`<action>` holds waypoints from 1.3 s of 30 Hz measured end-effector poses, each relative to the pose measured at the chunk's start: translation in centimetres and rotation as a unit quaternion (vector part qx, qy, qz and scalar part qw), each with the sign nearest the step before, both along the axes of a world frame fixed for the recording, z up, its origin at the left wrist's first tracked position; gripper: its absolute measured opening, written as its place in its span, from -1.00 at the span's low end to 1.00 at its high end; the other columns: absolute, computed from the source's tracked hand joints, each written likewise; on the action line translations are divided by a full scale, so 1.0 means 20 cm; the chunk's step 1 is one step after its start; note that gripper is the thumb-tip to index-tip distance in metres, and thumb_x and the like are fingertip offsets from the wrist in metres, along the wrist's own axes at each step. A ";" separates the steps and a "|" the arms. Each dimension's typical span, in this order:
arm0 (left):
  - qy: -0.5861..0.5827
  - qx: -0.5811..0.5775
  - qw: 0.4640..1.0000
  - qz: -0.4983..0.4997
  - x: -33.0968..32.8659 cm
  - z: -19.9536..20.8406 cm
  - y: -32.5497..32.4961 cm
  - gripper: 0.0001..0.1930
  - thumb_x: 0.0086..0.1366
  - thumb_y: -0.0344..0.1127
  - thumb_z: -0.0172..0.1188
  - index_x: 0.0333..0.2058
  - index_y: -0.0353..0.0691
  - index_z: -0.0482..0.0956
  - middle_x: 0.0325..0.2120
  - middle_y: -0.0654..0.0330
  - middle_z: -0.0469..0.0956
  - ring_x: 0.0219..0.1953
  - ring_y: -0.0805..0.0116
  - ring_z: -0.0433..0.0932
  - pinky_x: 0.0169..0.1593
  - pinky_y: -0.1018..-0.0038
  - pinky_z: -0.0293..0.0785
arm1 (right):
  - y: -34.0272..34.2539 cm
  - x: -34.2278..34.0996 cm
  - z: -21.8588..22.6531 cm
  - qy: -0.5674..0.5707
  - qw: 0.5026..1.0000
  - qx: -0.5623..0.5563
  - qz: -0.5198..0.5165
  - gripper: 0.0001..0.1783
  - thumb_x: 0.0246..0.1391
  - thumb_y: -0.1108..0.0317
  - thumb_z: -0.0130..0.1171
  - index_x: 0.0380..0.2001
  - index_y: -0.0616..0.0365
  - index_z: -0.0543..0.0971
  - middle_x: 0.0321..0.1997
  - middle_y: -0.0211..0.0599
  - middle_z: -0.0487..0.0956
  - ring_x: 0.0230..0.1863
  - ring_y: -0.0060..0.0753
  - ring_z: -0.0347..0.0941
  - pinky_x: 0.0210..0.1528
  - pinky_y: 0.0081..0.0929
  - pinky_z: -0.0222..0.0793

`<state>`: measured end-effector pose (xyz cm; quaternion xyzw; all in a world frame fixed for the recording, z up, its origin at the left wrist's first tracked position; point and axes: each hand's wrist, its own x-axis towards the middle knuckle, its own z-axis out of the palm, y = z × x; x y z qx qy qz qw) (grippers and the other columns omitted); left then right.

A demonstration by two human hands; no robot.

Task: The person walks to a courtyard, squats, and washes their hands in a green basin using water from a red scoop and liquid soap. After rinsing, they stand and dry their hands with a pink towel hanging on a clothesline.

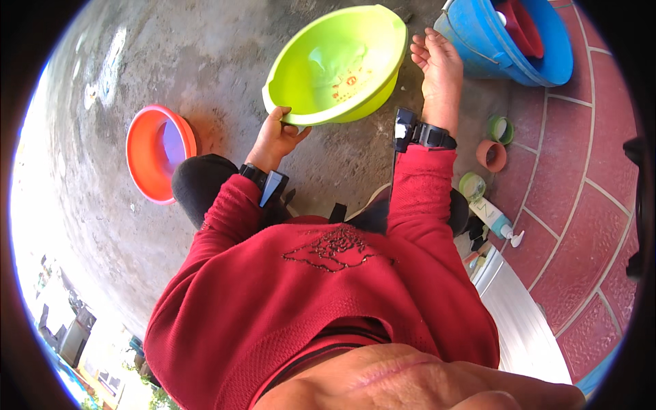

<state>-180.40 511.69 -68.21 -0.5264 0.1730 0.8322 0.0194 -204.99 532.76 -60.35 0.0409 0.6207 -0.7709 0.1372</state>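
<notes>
Here's my left hand [277, 140], pinching the near rim of the lime-green plastic basin [324, 68], tilted ahead of me: 1 grip made, I'd judge, release left. Beyond, my right hand [437, 58], loosely curled, holding nothing visible, beside the blue bucket [471, 34].

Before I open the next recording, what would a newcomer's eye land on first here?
First, the lime-green basin at top centre, its near rim held by the left hand, with the empty right hand close to its right side. Then the bright orange basin at left and the blue bucket at upper right.
</notes>
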 end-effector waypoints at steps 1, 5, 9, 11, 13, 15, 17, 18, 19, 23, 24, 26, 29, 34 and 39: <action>0.024 -0.023 0.999 0.005 -0.02 -0.01 0.00 -0.80 0.27 -0.31 0.03 -0.17 -0.23 0.37 -0.59 0.28 0.41 -0.80 0.56 0.14 -0.19 0.34 0.55 | 0.03 -0.02 0.04 0.023 1.000 0.008 0.012 -0.74 0.19 0.30 0.12 -0.10 0.19 0.53 -0.26 -0.26 0.62 -0.31 -0.50 0.53 -0.25 -0.57 0.44; 0.074 -0.350 0.934 -0.013 -0.10 0.02 -0.11 -0.78 0.23 -0.32 0.11 -0.26 -0.37 0.52 -0.41 0.17 0.57 -0.52 0.38 0.54 -0.46 0.45 0.50 | 0.15 -0.08 0.18 0.060 0.993 0.091 0.033 -0.73 0.19 0.28 0.14 -0.10 0.17 0.54 -0.24 -0.27 0.62 -0.32 -0.54 0.53 -0.28 -0.65 0.43; 0.086 -0.525 0.846 -0.015 -0.19 0.18 -0.38 -0.84 0.23 -0.47 0.13 -0.22 -0.38 0.55 -0.36 0.23 0.60 -0.39 0.50 0.54 -0.33 0.60 0.45 | 0.34 -0.19 0.27 0.054 0.992 0.112 -0.018 -0.74 0.18 0.29 0.16 -0.10 0.17 0.55 -0.26 -0.30 0.62 -0.35 -0.56 0.53 -0.35 -0.65 0.42; 0.093 -0.606 0.789 -0.036 -0.23 0.27 -0.46 -0.81 0.21 -0.47 0.15 -0.20 -0.42 0.53 -0.32 0.25 0.61 -0.33 0.51 0.54 -0.23 0.60 0.45 | 0.42 -0.25 0.33 0.085 0.985 0.146 -0.044 -0.74 0.18 0.31 0.16 -0.11 0.18 0.55 -0.27 -0.31 0.62 -0.36 -0.58 0.53 -0.36 -0.67 0.41; 0.016 -0.739 0.664 -0.114 -0.25 0.34 -0.50 -0.69 0.18 -0.38 0.19 -0.09 -0.30 0.53 -0.43 0.09 0.63 -0.39 0.40 0.59 -0.28 0.48 0.48 | 0.48 -0.32 0.40 0.121 0.966 0.214 -0.074 -0.76 0.18 0.34 0.15 -0.11 0.19 0.56 -0.29 -0.32 0.63 -0.37 -0.60 0.52 -0.39 -0.69 0.39; -0.067 -0.812 0.545 -0.198 -0.26 0.38 -0.50 -0.54 0.18 -0.29 0.18 0.07 -0.20 0.44 -0.52 -0.01 0.61 -0.48 0.22 0.61 -0.37 0.35 0.49 | 0.51 -0.40 0.46 0.163 0.939 0.287 -0.101 -0.73 0.13 0.29 0.17 -0.14 0.19 0.59 -0.32 -0.30 0.64 -0.37 -0.53 0.55 -0.36 -0.58 0.42; -0.134 -0.840 0.440 -0.286 -0.27 0.40 -0.48 -0.42 0.18 -0.21 0.17 0.20 -0.13 0.33 -0.59 -0.06 0.57 -0.55 0.05 0.58 -0.44 0.23 0.48 | 0.51 -0.49 0.51 0.217 0.881 0.405 -0.110 -0.66 0.10 0.18 0.16 -0.16 0.19 0.59 -0.32 -0.20 0.65 -0.31 -0.31 0.59 -0.25 -0.40 0.47; -0.112 -0.869 0.382 -0.293 -0.27 0.41 -0.47 -0.32 0.19 -0.17 0.13 0.29 -0.10 0.17 -0.67 -0.01 0.52 -0.62 -0.05 0.53 -0.50 0.13 0.44 | 0.50 -0.54 0.52 0.246 0.836 0.477 -0.112 -0.63 0.10 0.13 0.14 -0.16 0.19 0.60 -0.29 -0.15 0.65 -0.26 -0.20 0.59 -0.19 -0.32 0.47; -0.110 -0.867 0.379 -0.304 -0.28 0.41 -0.46 -0.32 0.19 -0.19 0.13 0.29 -0.10 0.17 -0.66 -0.01 0.53 -0.60 -0.02 0.54 -0.48 0.15 0.46 | 0.48 -0.59 0.52 0.272 0.784 0.546 -0.113 -0.59 0.10 0.07 0.13 -0.16 0.18 0.60 -0.27 -0.09 0.65 -0.21 -0.09 0.59 -0.14 -0.24 0.46; -0.110 -0.878 0.351 -0.306 -0.25 0.43 -0.44 -0.32 0.19 -0.24 0.14 0.30 -0.09 0.17 -0.61 -0.02 0.54 -0.55 0.06 0.56 -0.43 0.20 0.48 | 0.40 -0.79 0.44 0.159 0.724 0.669 -0.047 -0.34 0.10 -0.21 -0.03 -0.21 0.25 0.62 -0.09 0.09 0.58 -0.01 0.14 0.48 0.01 -0.05 0.38; -0.101 -0.882 0.351 -0.296 -0.24 0.43 -0.44 -0.31 0.18 -0.24 0.14 0.30 -0.09 0.16 -0.60 -0.02 0.54 -0.54 0.05 0.56 -0.42 0.20 0.48 | 0.40 -0.84 0.42 0.126 0.721 0.681 -0.022 -0.30 0.10 -0.25 -0.06 -0.22 0.25 0.62 -0.04 0.09 0.56 0.02 0.13 0.47 0.03 -0.05 0.38; -0.091 -0.889 0.353 -0.276 -0.21 0.43 -0.42 -0.30 0.17 -0.26 0.15 0.30 -0.10 0.15 -0.58 -0.02 0.54 -0.52 0.05 0.56 -0.41 0.21 0.49 | 0.37 -0.93 0.35 0.117 0.736 0.666 -0.028 -0.40 0.05 -0.13 0.04 -0.30 0.30 0.63 -0.15 0.07 0.60 -0.05 0.05 0.52 -0.01 -0.14 0.39; -0.101 -0.858 0.434 -0.256 -0.19 0.41 -0.39 -0.34 0.18 -0.28 0.15 0.28 -0.13 0.21 -0.54 -0.03 0.56 -0.50 0.05 0.57 -0.42 0.26 0.48 | 0.41 -1.04 0.32 0.061 0.828 0.556 0.041 -0.53 0.02 0.07 0.04 -0.28 0.31 0.63 -0.20 0.05 0.61 -0.13 -0.08 0.55 -0.08 -0.26 0.38; 0.108 -0.669 0.732 -0.074 -0.19 0.24 -0.32 -0.63 0.26 -0.33 0.15 0.04 -0.25 0.44 -0.39 0.17 0.61 -0.42 0.42 0.58 -0.38 0.44 0.48 | 0.56 -1.00 0.43 -0.017 0.947 0.320 0.033 -0.81 -0.12 0.18 0.15 -0.53 0.05 0.59 -0.46 -0.38 0.55 -0.45 -0.52 0.44 -0.42 -0.44 0.31; 0.118 -0.343 0.932 -0.025 -0.16 0.01 -0.19 -0.72 0.28 -0.36 0.10 -0.03 -0.21 0.44 -0.26 0.20 0.58 -0.35 0.35 0.60 -0.37 0.44 0.57 | 0.64 -0.94 0.67 0.058 0.672 0.732 0.098 -0.66 -0.19 0.25 0.22 -0.28 0.12 0.66 -0.26 -0.11 0.63 -0.26 -0.25 0.58 -0.25 -0.42 0.43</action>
